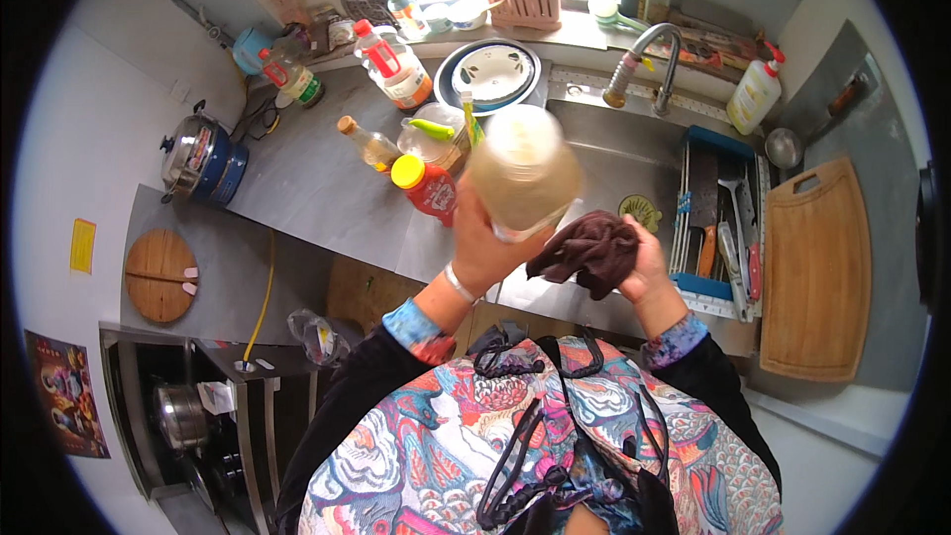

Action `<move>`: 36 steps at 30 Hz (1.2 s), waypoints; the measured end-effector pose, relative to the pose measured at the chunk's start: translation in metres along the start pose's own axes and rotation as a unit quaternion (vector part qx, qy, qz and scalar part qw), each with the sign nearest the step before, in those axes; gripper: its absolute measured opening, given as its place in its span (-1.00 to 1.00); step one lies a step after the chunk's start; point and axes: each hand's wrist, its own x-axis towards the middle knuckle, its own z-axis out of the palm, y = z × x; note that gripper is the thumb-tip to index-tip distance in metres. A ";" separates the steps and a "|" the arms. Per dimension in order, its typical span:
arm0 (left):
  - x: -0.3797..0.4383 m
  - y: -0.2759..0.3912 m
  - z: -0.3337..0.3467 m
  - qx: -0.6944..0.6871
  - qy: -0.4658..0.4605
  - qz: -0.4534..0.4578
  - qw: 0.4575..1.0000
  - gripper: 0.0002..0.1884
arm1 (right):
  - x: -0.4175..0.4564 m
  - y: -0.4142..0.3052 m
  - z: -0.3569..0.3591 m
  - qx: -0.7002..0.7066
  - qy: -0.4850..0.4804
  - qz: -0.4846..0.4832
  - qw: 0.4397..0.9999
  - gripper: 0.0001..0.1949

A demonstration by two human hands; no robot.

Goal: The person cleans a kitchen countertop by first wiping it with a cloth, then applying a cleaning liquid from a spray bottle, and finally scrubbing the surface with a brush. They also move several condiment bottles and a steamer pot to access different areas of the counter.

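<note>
My left hand (490, 241) grips a large translucent jar (524, 167) with a pale lid, held up over the front of the counter by the sink. The jar is blurred, and what it contains cannot be told. In my right hand (648, 258) is a bunched dark brown cloth (591, 249), close to the jar's lower right side. Just left of the jar stand a red squeeze bottle (427, 189) with a yellow cap and a glass bottle (370, 143). Behind them a green chili pepper (432, 129) lies on a round container (438, 148).
The steel sink (609, 141) has a strainer (640, 212) and a curved faucet (661, 67). At its right, a rack (713, 286) holds knives beside a wooden cutting board (817, 267). Stacked bowls (494, 73) and oil jugs (397, 70) stand behind. A blue pot (204, 160) sits left.
</note>
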 end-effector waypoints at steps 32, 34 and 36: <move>0.017 -0.324 -0.286 0.105 0.206 -0.216 0.949 -0.18 | 0.053 0.053 0.035 -0.039 0.204 -0.259 0.943 -0.52; 0.023 -0.321 -0.285 0.076 0.181 -0.222 0.955 -0.13 | 0.055 0.062 0.047 -0.040 0.207 -0.263 0.941 -0.51; 0.025 -0.324 -0.289 0.066 0.151 -0.209 0.964 -0.07 | 0.059 0.063 0.046 -0.044 0.204 -0.274 0.939 -0.51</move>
